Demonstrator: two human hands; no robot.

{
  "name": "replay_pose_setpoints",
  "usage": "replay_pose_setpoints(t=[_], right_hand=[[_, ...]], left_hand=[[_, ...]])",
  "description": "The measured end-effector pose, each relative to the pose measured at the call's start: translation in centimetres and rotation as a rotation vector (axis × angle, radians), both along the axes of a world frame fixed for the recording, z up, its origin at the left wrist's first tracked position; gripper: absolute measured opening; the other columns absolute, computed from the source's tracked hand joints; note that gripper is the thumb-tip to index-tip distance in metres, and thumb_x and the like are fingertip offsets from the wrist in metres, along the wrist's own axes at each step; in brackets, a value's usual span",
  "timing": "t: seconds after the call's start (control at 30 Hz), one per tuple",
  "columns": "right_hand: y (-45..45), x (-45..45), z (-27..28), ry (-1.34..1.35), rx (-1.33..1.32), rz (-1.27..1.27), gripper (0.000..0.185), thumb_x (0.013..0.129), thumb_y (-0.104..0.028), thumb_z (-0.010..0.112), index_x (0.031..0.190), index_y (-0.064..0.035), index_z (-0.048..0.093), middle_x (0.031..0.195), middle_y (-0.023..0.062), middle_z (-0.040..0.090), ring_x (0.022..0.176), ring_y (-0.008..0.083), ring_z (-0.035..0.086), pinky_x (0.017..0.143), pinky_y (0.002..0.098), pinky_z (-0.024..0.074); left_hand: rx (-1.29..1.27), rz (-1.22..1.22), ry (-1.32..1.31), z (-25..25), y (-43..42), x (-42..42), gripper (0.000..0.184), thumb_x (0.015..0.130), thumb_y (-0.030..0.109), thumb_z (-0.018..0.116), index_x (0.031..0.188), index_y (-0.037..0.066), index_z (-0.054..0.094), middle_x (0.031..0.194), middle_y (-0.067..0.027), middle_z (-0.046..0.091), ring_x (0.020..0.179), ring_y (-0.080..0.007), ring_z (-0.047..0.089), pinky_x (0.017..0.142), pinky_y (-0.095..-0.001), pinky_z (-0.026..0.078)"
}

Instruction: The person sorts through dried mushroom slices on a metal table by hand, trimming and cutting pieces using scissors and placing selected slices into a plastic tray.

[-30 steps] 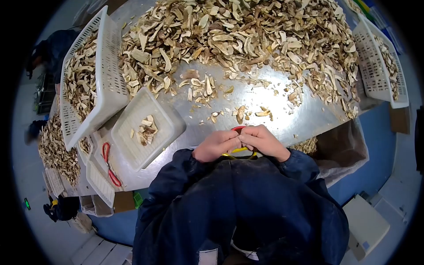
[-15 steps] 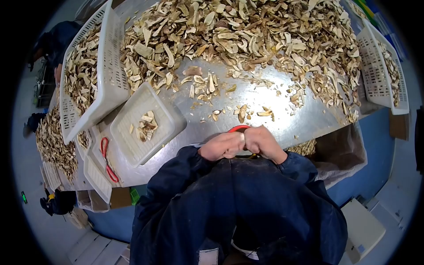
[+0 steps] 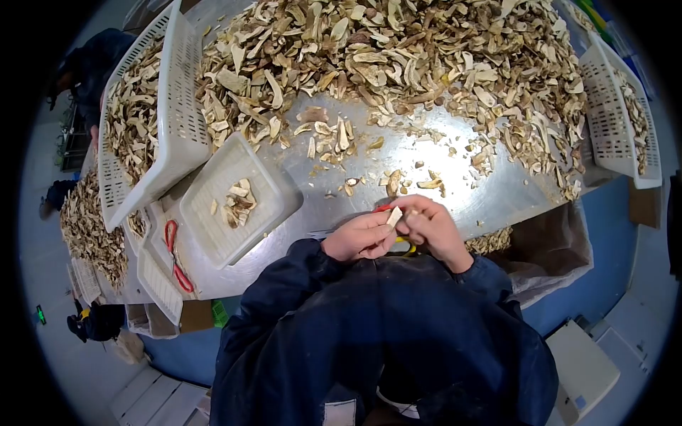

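My left hand (image 3: 359, 236) is closed on a pale slice of dried mushroom (image 3: 394, 216), pinched between thumb and fingers. Beside it, my right hand (image 3: 435, 231) has its fingers curled in close to the slice; a small bit may be between the fingertips, too small to make out. Behind and below the hands show a red edge (image 3: 383, 208) and a yellow piece (image 3: 406, 248), both mostly hidden. On the metal table (image 3: 320, 206) ahead lie loose mushroom pieces (image 3: 341, 136) and crumbs. A shallow white tray (image 3: 275, 206) to the left holds a few slices.
A large heap of mushroom slices (image 3: 398, 57) covers the far table. White slotted baskets of slices stand left (image 3: 186, 92) and right (image 3: 612, 135). Red-handled scissors (image 3: 172, 250) lie left. A lined bin (image 3: 550, 248) sits below the right edge. Another person (image 3: 96, 71) is at far left.
The hands were bunched together, knuckles up; now they have turned and come slightly apart, and the mushroom slice shows in my left fingers. The view has shifted slightly.
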State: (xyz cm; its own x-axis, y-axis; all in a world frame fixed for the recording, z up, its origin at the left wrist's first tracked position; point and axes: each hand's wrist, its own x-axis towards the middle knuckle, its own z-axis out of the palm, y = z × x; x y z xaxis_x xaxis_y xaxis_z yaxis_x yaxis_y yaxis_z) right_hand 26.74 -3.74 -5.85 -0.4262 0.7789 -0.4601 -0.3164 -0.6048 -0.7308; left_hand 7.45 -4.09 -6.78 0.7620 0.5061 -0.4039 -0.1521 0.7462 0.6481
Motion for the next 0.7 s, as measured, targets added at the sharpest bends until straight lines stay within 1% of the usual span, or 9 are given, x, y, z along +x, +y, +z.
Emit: replay_pose_setpoints(t=[0.03, 0.13, 0.17, 0.27, 0.37, 0.47, 0.57, 0.67, 0.7], right_hand=[[-0.4, -0.5, -0.6, -0.104, 0.095, 0.045, 0.012, 0.089, -0.009, 0.053, 0.095, -0.0009, 0.06, 0.063, -0.0035, 0.048, 0.047, 0.0019, 0.035, 0.043, 0.0189, 0.026], [0.0, -0.5, -1.6, 0.003, 0.031, 0.067, 0.012, 0.09, -0.012, 0.053, 0.09, -0.0016, 0.059, 0.063, -0.0025, 0.048, 0.048, 0.0024, 0.036, 0.043, 0.0197, 0.0276], [0.4, 0.2, -1.3, 0.168, -0.137, -0.009, 0.013, 0.09, -0.013, 0.051, 0.084, -0.0017, 0.056, 0.064, 0.0012, 0.05, 0.049, 0.0046, 0.039, 0.043, 0.0201, 0.0289], [1.6, 1.1, -2.0, 0.481, 0.037, -0.113, 0.015, 0.091, -0.013, 0.049, 0.083, -0.001, 0.053, 0.068, 0.0058, 0.053, 0.049, 0.0078, 0.042, 0.042, 0.0203, 0.0291], [2.0, 1.5, -1.8, 0.326, 0.105, -0.165, 0.013, 0.091, -0.012, 0.049, 0.085, -0.0009, 0.051, 0.072, 0.0087, 0.055, 0.049, 0.01, 0.044, 0.04, 0.0205, 0.0291], [1.8, 1.6, -2.3, 0.289, 0.083, -0.137, 0.011, 0.091, -0.009, 0.049, 0.085, -0.0007, 0.052, 0.072, 0.0082, 0.055, 0.047, 0.0092, 0.044, 0.039, 0.02, 0.029], [1.5, 1.1, -2.0, 0.223, 0.04, -0.091, 0.014, 0.092, -0.011, 0.05, 0.084, -0.0008, 0.053, 0.071, 0.0066, 0.055, 0.046, 0.0074, 0.043, 0.038, 0.0191, 0.0279], [1.7, 0.3, -1.3, 0.128, -0.089, -0.043, 0.019, 0.094, -0.015, 0.047, 0.083, -0.001, 0.053, 0.067, 0.005, 0.052, 0.044, 0.0078, 0.039, 0.038, 0.0204, 0.0266], [1.6, 0.1, -1.9, 0.151, -0.091, -0.016, 0.023, 0.097, -0.022, 0.044, 0.092, -0.001, 0.054, 0.07, 0.0062, 0.056, 0.045, 0.0088, 0.044, 0.038, 0.0202, 0.0298]], left_hand=[[0.004, -0.05, 0.012, -0.4, 0.1, -0.3, 0.028, 0.099, 0.024, 0.039, 0.103, 0.001, 0.054, 0.062, 0.0007, 0.048, 0.046, -0.0046, 0.036, 0.042, -0.0189, 0.025], [0.048, -0.104, 0.244, -0.2, -0.2, -0.3, 0.028, 0.098, 0.027, 0.042, 0.101, 0.002, 0.054, 0.062, -0.0007, 0.051, 0.049, -0.0071, 0.042, 0.045, -0.0215, 0.031], [0.208, -0.048, 0.353, -0.1, -0.1, -0.4, 0.025, 0.095, 0.026, 0.047, 0.099, 0.002, 0.055, 0.064, -0.0034, 0.052, 0.053, -0.0111, 0.047, 0.049, -0.0239, 0.035], [0.715, 0.168, 0.735, -0.4, 0.5, -1.3, 0.021, 0.085, 0.02, 0.06, 0.095, 0.002, 0.057, 0.074, -0.0102, 0.056, 0.067, -0.0229, 0.057, 0.058, -0.0315, 0.044], [1.219, 0.49, 1.138, -2.8, 1.4, -2.0, 0.028, 0.074, 0.007, 0.068, 0.1, 0.003, 0.057, 0.096, -0.0151, 0.056, 0.084, -0.0344, 0.056, 0.068, -0.0399, 0.047], [1.089, 0.267, 1.286, -1.6, 2.0, -1.6, 0.026, 0.075, 0.007, 0.067, 0.099, 0.005, 0.057, 0.099, -0.0152, 0.056, 0.084, -0.0348, 0.058, 0.069, -0.0415, 0.047], [1.081, 0.277, 1.276, -2.5, 2.0, -1.7, 0.022, 0.076, 0.005, 0.065, 0.097, 0.006, 0.059, 0.097, -0.0147, 0.057, 0.085, -0.0355, 0.058, 0.069, -0.041, 0.047], [1.272, 0.422, 1.155, -3.5, 2.8, -3.1, 0.02, 0.075, 0.004, 0.064, 0.094, 0.005, 0.061, 0.093, -0.0125, 0.057, 0.083, -0.031, 0.059, 0.068, -0.0378, 0.048], [1.182, 0.393, 1.082, -2.7, 2.9, -3.2, 0.02, 0.075, 0.005, 0.065, 0.094, 0.005, 0.061, 0.091, -0.0122, 0.056, 0.081, -0.0295, 0.059, 0.068, -0.0365, 0.048]])
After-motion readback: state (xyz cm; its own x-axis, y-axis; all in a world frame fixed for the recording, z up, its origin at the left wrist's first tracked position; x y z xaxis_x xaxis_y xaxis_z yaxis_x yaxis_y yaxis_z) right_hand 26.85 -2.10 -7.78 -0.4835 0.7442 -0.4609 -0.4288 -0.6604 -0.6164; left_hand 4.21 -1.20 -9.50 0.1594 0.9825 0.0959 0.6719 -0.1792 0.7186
